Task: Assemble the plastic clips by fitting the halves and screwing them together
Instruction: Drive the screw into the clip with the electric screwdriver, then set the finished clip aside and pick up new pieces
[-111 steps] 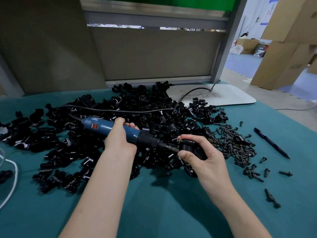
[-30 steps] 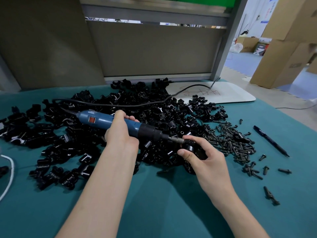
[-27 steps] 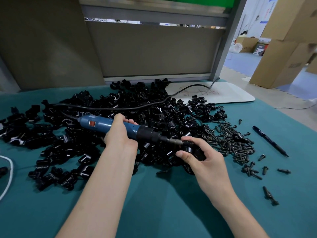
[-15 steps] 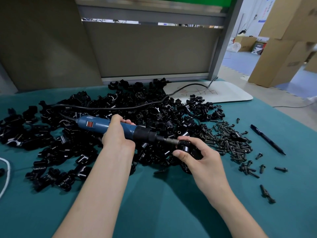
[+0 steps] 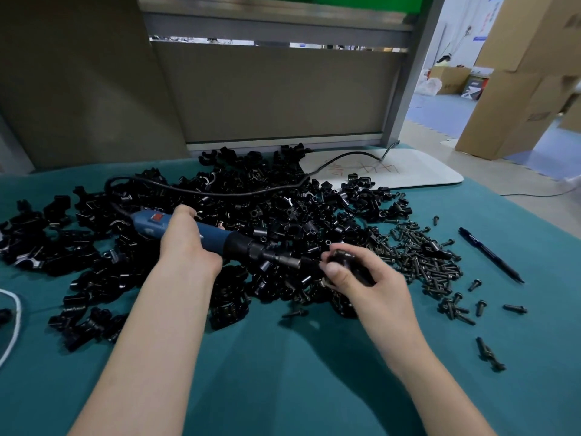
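**Driver nose lined up on the clip held at the right**

At the left edge of the teal cloth-covered desk (image 5: pixel 283 388) lies a loop of white cord (image 5: pixel 14 313). Right of it spreads a broad heap of black plastic clip halves (image 5: pixel 251 196), crossed by a black cable (image 5: pixel 220 191). The left hand (image 5: pixel 185 243) holds a blue electric screwdriver (image 5: pixel 207 236), its fingers wrapped fully round the barrel. The tool's long axis runs from far left to near right, and its dark nose (image 5: pixel 283 258) points straight at a black plastic clip (image 5: pixel 347 262) just beside it. That clip sits over the near edge of the heap, pinched by the right hand (image 5: pixel 374 281), thumb on the near side and fingers (image 5: pixel 358 250) curled over the top. Blur hides whether bit and screw touch. The right hand carries the work, so I judge the left must feed the driver rightward along that axis. Further right lie loose black screws (image 5: pixel 418 256) and a black marker pen (image 5: pixel 490 254).
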Action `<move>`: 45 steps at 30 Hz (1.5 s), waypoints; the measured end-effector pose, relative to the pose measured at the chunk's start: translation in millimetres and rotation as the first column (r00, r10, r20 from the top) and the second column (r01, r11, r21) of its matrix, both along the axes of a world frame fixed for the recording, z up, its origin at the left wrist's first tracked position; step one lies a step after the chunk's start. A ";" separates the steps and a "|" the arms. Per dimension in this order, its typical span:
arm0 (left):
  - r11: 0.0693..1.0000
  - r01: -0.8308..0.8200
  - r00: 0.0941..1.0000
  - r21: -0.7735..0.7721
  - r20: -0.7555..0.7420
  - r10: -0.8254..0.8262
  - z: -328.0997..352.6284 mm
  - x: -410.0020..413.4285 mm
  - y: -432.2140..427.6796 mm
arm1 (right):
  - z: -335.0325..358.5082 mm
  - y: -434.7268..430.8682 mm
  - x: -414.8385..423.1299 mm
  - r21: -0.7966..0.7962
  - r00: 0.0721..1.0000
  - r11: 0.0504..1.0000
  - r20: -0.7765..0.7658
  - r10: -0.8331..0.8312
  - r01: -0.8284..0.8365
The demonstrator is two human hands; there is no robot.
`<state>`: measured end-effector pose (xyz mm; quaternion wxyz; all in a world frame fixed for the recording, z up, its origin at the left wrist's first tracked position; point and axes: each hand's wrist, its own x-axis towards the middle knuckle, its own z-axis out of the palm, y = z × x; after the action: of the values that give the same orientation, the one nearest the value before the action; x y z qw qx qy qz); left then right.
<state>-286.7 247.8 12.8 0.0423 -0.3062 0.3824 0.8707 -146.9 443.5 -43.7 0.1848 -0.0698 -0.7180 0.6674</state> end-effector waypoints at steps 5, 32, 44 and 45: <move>0.979 -0.051 0.995 -0.199 -0.089 0.034 9.3 8.3 6.5 | 5.0 4.5 -5.3 -0.487 0.999 0.873 -0.010 -0.038 0.028; -0.128 -0.291 0.249 -0.948 0.054 -0.967 -24.7 202.9 83.3 | 3.5 19.8 133.1 -0.089 0.974 0.970 0.011 -0.225 0.225; 0.045 -0.104 -0.148 -0.994 -0.029 -0.989 -34.8 294.7 214.5 | -11.5 161.1 306.7 0.350 0.697 0.686 0.118 -0.707 0.637; 0.044 -0.111 -0.127 -0.993 -0.030 -0.991 -37.0 291.0 212.2 | -12.0 163.4 310.8 0.360 0.683 0.671 0.116 -0.721 0.648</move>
<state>4.3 460.0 -24.2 0.0815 0.5243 0.7689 0.3567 163.9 606.9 -55.7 0.3399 -0.3912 -0.7447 0.4205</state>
